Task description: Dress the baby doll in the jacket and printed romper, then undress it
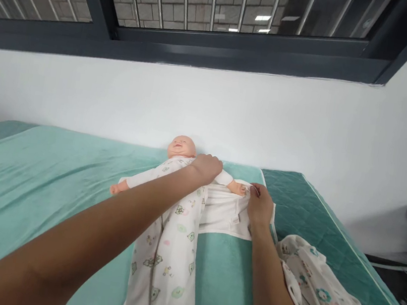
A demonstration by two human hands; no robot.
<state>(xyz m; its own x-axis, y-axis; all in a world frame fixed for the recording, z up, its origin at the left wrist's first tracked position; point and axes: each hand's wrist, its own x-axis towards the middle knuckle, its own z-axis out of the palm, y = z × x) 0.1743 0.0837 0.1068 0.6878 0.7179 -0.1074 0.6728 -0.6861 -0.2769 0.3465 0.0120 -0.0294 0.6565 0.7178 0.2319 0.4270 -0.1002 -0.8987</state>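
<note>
A baby doll (182,147) lies on its back with its head toward the wall, dressed in a white printed romper (180,230). Across the doll's body reaches my left hand (207,167), its fingers curled at the shoulder on the right side; what they grip is hidden. My right hand (261,205) pinches the edge of a plain white cloth flap (222,216) spread out beside the doll, close to the doll's hand (237,187). That arm of the doll wears a plain white sleeve and lies over the flap. The doll's other hand (119,187) rests on the bed.
A light green sheet (48,190) covers the bed, with a darker green quilted pad (315,220) on the right. Crumpled printed baby clothing (331,294) lies beside my right forearm. Behind stand a white wall (119,99) and a dark-framed window (241,53) with metal bars.
</note>
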